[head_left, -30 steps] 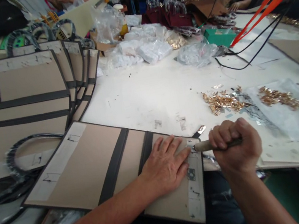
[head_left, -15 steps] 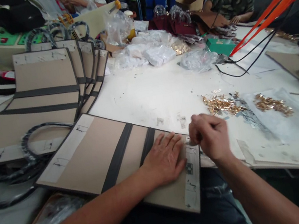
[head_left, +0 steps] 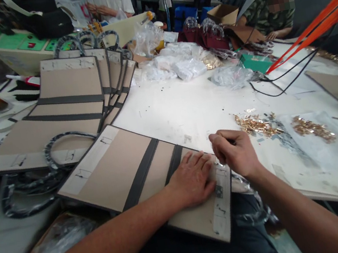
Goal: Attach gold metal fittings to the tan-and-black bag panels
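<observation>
A beige bag panel point(head_left: 134, 150) with dark edges and two dark cross bands lies slanted over the table edge and my lap. Flat on its right part rests my left hand point(head_left: 193, 179), fingers spread. My right hand point(head_left: 236, 151) is closed in a fist at the panel's upper right corner; what it grips is hidden, though something dark shows between the fingers. Beneath that fist, a pale strip point(head_left: 220, 221) along the panel's right end bears a small dark metal plate point(head_left: 219, 191) and bent dark prongs.
Similar panels point(head_left: 65, 79) with plastic-wrapped handles point(head_left: 67, 135) lie fanned at left. Gold metal fasteners point(head_left: 257, 125) are heaped on the white table point(head_left: 164, 101) at right, with more on a plastic bag point(head_left: 313, 129). Orange straps point(head_left: 311, 27) hang at right. A co-worker point(head_left: 269, 12) sits beyond.
The view has tilted up and turned slightly left. My right fist stays by the panel's corner, its grip slightly turned. My left hand still presses flat on the panel.
</observation>
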`<action>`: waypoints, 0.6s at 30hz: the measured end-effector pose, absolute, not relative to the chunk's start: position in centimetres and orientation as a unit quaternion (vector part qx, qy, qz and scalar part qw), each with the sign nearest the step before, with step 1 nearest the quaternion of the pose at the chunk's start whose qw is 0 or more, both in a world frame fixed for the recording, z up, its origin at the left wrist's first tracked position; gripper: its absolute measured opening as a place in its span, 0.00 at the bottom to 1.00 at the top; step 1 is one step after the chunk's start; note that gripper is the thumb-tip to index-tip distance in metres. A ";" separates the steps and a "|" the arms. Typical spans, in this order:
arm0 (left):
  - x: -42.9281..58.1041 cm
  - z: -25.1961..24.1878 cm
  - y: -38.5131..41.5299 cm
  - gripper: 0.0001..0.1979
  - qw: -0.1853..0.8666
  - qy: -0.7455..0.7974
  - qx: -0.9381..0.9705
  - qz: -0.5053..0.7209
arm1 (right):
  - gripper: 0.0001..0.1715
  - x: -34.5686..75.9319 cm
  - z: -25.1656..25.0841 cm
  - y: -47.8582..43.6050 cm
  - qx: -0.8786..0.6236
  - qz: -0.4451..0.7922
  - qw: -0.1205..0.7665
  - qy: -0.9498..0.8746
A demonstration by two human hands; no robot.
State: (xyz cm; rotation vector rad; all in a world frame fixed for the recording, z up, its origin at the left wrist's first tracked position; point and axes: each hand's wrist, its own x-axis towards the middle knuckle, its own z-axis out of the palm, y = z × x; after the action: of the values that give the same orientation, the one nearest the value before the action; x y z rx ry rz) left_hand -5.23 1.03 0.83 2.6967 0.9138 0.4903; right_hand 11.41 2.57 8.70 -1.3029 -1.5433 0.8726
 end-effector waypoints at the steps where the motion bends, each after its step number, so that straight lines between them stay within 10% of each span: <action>1: -5.2 0.9 1.0 0.28 0.126 0.313 0.926 0.167 | 0.31 11.6 8.7 2.5 -0.517 0.355 0.472 -0.620; 18: -4.9 0.8 1.3 0.24 0.119 0.320 0.928 0.152 | 0.25 13.3 4.5 2.0 -0.394 0.414 0.661 -0.486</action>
State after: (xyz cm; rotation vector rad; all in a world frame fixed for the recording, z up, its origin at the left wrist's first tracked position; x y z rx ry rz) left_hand -4.95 1.28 0.85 2.7116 0.9348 0.4445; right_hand 13.32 2.00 4.51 -0.8917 -1.1003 0.9368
